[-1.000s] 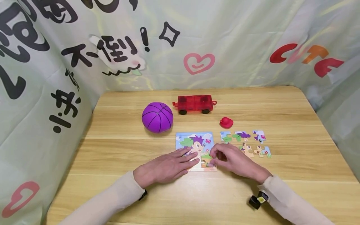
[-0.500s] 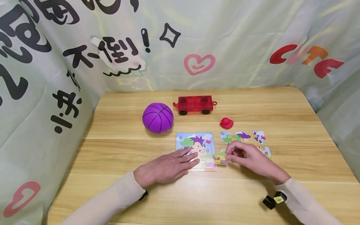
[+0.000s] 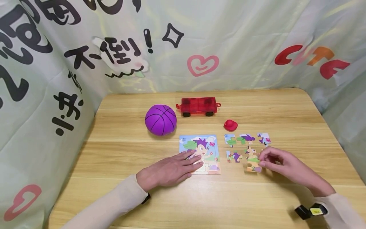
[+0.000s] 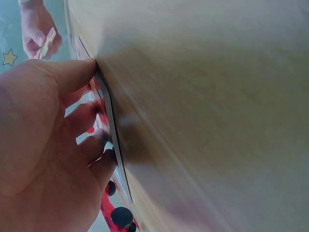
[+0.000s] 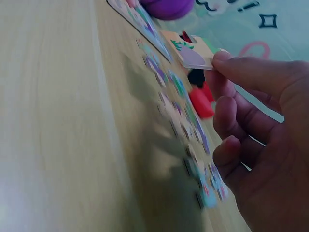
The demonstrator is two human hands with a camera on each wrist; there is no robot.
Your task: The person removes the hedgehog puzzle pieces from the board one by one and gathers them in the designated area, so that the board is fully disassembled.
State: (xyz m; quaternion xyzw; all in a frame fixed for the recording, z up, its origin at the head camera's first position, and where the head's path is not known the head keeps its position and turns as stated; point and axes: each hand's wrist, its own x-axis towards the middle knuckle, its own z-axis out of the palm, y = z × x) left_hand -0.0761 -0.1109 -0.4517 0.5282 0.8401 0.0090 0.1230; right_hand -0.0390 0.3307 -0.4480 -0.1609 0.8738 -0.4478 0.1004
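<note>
My left hand [image 3: 168,170] lies flat over the lower left of a puzzle board [image 3: 211,156] printed with a purple-haired hedgehog. In the left wrist view its thumb and fingers reach the edge of the board [image 4: 112,128]. Pinched between the thumb and index finger of my right hand [image 3: 290,165] is a puzzle piece [image 3: 254,166] with green, orange and purple print. The right wrist view shows that puzzle piece [image 5: 190,54] raised off the tabletop. Loose puzzle pieces [image 3: 246,138] lie in two rows right of the board, partly hidden behind the right hand.
Behind the board sits a purple ball [image 3: 160,120] with black lines. A red toy wagon [image 3: 198,105] stands further back, and a small red toy hat [image 3: 230,125] lies above the loose pieces. A printed curtain [image 3: 240,41] hangs behind the wooden table [image 3: 128,127].
My right hand has lifted the puzzle piece off the board's lower right and carried it rightward, close to the loose pieces. The left hand has stayed in place on the board.
</note>
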